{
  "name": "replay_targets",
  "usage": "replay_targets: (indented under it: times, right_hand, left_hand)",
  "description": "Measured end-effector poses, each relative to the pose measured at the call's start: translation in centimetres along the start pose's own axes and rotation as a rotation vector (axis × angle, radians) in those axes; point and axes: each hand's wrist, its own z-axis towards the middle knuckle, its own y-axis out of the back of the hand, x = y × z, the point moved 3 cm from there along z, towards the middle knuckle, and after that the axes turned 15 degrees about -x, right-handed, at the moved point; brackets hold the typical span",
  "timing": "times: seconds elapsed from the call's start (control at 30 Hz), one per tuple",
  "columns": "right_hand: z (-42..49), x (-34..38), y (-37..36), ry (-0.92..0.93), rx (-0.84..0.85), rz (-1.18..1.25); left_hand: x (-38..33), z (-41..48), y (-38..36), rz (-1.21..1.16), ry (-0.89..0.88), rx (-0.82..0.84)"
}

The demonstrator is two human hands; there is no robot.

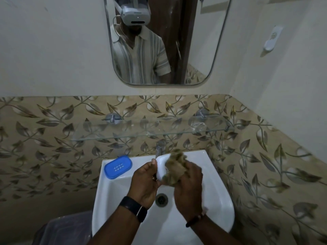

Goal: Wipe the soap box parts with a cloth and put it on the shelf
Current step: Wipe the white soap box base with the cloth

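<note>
A: Start from the left. What carries everything?

B: A white sink (106, 200) fixed to a wall of leaf-patterned tiles (44, 124), with plain pale wall above. At the sink's back left corner, on its rim, lies the blue soap box part (118, 167), slotted face up. Below the sink's left edge a grey translucent bin (58, 230) is cut off by the frame.

A: And the hands?

B: Over the basin, the left hand (146, 183), a black watch (133, 208) on its wrist, has its fingers (154, 162) curled around the left edge of the white soap box part (161, 167), thumb on top. The right hand (190, 184), a dark band (194, 220) at its wrist, has its fingers closed on a crumpled brown cloth (176, 167) pressed against that white part.

A: So the white part is held clear of the sink?

B: Yes, held above the basin, just in front of the tap (160, 147). The drain (161, 199) shows between the wrists.

A: The shelf?

B: A glass shelf (123, 133) on two metal brackets, above the sink's back edge. Near its right end sits something clear; I cannot tell what. Above it hangs a mirror (203, 50) reflecting a person in a striped shirt and headset.

A: Anything hard to read?

B: The cloth hides most of the white part's right side. Far right, a small white holder (271, 39) on the wall is too small to make out.
</note>
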Motion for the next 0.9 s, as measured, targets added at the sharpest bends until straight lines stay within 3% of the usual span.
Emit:
replay_targets:
  times: [0.1,0.17,0.23,0.3,0.4,0.47,0.57,0.67,0.77,0.83,0.9]
  right_hand:
    - [-1.1,1.6,-0.4,0.320,0.150,0.136]
    - [-0.1,0.8,-0.4,0.384,0.133,0.114]
    - [1.7,-1.0,-0.1,0.142,0.077,0.079]
    - [2.8,-2.9,-0.1,-0.300,0.103,0.170]
    - [2.7,-4.3,-0.5,-0.955,0.284,0.586]
    - [2.1,-4.3,-0.3,-1.237,0.409,0.826]
    - [1.8,-4.6,-0.2,-1.370,0.472,0.924]
    - [2.1,-4.4,-0.2,-1.292,0.420,0.898]
    - [2.3,-4.3,0.1,-1.185,0.327,0.833]
    - [2.2,-4.4,0.3,-1.134,0.256,0.770]
    - [1.9,-4.4,0.5,-1.077,0.205,0.727]
  left_hand:
    - [0.1,-0.3,-0.1,-0.048,0.033,0.093]
    - [-0.1,-0.6,0.0,-0.017,-0.033,0.104]
    - [-0.2,-0.9,0.1,0.053,-0.136,0.091]
    - [-0.5,-1.0,0.4,0.166,-0.317,0.113]
    - [-1.9,-1.1,1.3,0.483,-0.709,0.168]
    - [-3.0,-0.9,1.7,0.676,-0.968,0.235]
    - [-4.0,-0.8,1.7,0.936,-1.329,0.382]
    - [-3.8,-0.7,1.9,1.095,-1.519,0.407]
    - [-2.8,-0.4,2.4,0.920,-1.298,0.244]
    - [-1.8,-0.3,2.5,0.713,-0.884,0.151]
    - [-0.5,-0.2,2.3,0.414,-0.373,0.167]
